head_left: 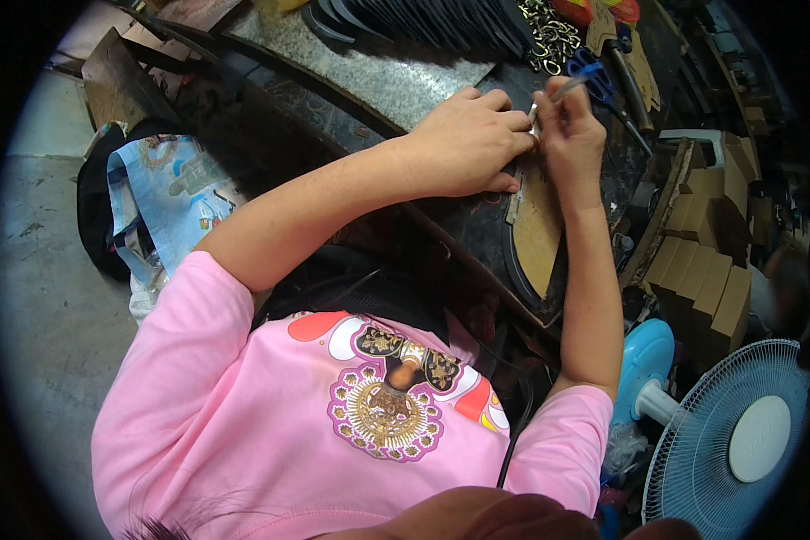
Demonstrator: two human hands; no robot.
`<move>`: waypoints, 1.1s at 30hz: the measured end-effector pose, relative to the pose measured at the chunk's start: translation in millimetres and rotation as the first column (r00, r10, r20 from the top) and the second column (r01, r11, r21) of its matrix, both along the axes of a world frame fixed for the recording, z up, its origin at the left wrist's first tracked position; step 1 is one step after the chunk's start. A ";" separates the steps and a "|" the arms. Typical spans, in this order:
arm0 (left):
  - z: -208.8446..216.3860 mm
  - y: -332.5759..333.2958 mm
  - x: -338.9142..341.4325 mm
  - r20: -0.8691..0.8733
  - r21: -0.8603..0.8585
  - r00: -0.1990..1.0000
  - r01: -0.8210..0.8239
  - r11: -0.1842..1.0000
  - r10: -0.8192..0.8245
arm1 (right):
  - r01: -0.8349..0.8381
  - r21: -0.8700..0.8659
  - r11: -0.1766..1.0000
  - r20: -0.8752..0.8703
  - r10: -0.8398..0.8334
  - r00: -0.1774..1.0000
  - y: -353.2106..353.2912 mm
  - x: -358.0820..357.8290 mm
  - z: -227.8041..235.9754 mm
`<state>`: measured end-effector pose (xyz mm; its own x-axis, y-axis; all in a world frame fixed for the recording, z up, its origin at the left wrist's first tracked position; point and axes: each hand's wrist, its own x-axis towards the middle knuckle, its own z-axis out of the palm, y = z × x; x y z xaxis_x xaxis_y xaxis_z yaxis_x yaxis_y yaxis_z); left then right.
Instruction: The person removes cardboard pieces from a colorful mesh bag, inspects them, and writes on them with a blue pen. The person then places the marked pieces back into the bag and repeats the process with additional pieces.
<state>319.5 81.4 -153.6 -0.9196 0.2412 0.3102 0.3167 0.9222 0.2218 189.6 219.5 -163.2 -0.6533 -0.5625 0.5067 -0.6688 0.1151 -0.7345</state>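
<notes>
On the dark work table lies a long tan board piece with a curved outline, a black strip showing along its left edge. My left hand bears down on its upper part, fingers bent and thumb at the board's left edge. Pinched between the thumb and fingers of my right hand is a slim pen-like tool, slanting up to the right. The tool's tip is hidden near the left fingertips, where a small white bit shows.
Behind my hands lie a row of curved black strips, metal rings or buckles, blue-handled scissors and a hammer-like handled tool. A grey stone slab sits left. Cardboard boxes and a fan stand right.
</notes>
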 end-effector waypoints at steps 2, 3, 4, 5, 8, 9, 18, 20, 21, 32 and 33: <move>3.0 -0.5 -1.9 0.047 0.001 0.999 0.002 1.000 -0.002 | 0.075 -0.205 0.976 0.645 0.077 0.760 4.9 -11.3 5.3; 4.4 -0.9 -3.0 0.056 0.006 0.998 0.005 1.000 -0.005 | 0.165 -0.352 0.922 0.674 0.127 0.728 4.4 -14.5 4.7; 5.4 -1.0 -3.9 0.072 -0.001 0.997 0.005 1.000 -0.005 | 0.109 -0.364 0.925 0.655 0.171 0.736 5.3 -17.6 4.5; 6.2 -0.8 -3.9 0.069 0.007 0.998 0.003 1.000 -0.004 | 0.150 -0.355 0.923 0.658 0.133 0.741 5.6 -18.5 3.3; 6.2 -2.2 -5.3 0.061 -0.002 0.998 0.005 1.000 -0.005 | 0.065 -0.299 0.952 0.576 0.126 0.808 2.0 -18.8 -1.1; 5.3 -3.0 -5.7 0.050 0.004 0.999 0.007 1.000 -0.007 | 0.046 -0.226 0.973 0.502 0.076 0.862 -0.2 -17.8 -2.6; -1.2 -15.1 -23.4 0.011 0.002 0.989 0.149 0.989 -0.149 | 0.063 -0.125 0.990 0.352 -0.015 0.936 -4.3 -16.1 -3.2; 2.6 -16.6 -26.2 0.030 0.018 0.985 0.172 0.985 -0.172 | 0.029 -0.148 0.989 0.447 0.041 0.894 -0.7 -19.3 -1.2; 5.0 -17.1 -27.6 0.066 0.061 0.981 0.176 0.982 -0.180 | 0.096 -0.282 0.954 0.591 0.094 0.801 1.2 -22.5 1.0; 9.4 -19.0 -35.2 0.114 0.083 0.973 0.191 0.978 -0.199 | 0.062 -0.150 0.987 0.380 0.000 0.925 20.9 -30.9 13.3; 7.8 -19.0 -35.1 0.093 0.073 0.976 0.190 0.979 -0.196 | 0.050 -0.086 0.995 0.296 -0.022 0.955 17.4 -31.4 10.9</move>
<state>284.4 62.3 -145.8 -0.8846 0.3999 0.2400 0.4608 0.8288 0.3175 158.2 237.0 -152.3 -0.8001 -0.4960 0.3372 -0.4181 0.0580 -0.9066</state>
